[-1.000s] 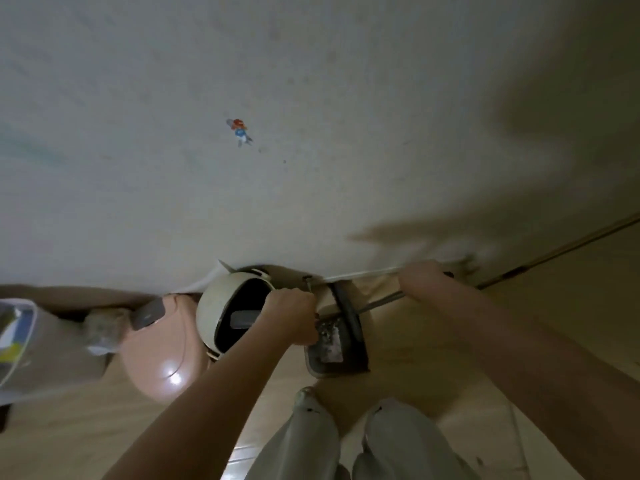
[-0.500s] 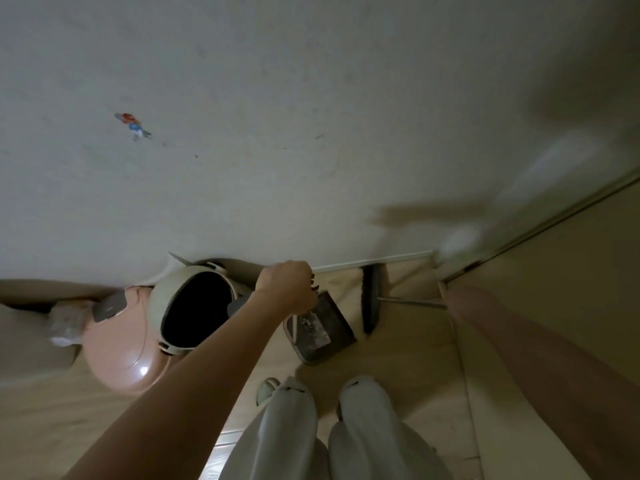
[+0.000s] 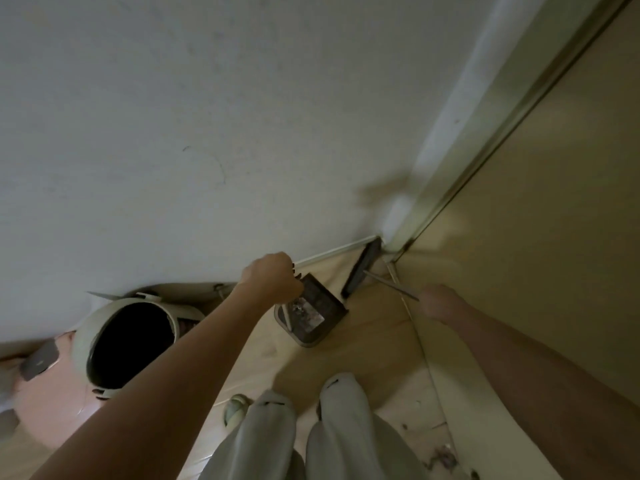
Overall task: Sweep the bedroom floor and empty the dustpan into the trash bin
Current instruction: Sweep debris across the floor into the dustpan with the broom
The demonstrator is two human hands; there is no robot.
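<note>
While the wall [image 3: 207,116] fills most of the view, we work low in the corner where it meets the tan door or panel [image 3: 571,220] on the right. Wood-look floor [image 3: 374,344] underfoot, pale trouser legs [image 3: 311,431] at the bottom edge.

Trash bin [image 3: 104,341], cream with a dark open mouth, stands against the wall to the left, a pink rounded object [image 3: 52,400] just beside it; we can't tell what that is.

Dustpan [image 3: 313,311] sits on the floor between bin and broom, dirt and scraps visible inside. Our left hand [image 3: 272,278] is clenched at the top of its upright handle. Broom [image 3: 362,266] head is pushed into the corner, dark bristles on the floor, near the pan but apart from it. Our right hand [image 3: 438,301] is at the end of the thin handle; blurred, so we cannot tell how the fingers lie on it.

Risks, as we judge them: the pan is loaded and its open lip faces the broom, so a tilt toward the lip during the lift to the bin could spill the load back out. The bin mouth is tilted and close to the wall, so a rushed tip could miss. Loose debris [image 3: 440,459] near the door bottom right is unswept and could be tracked by our feet.
</note>
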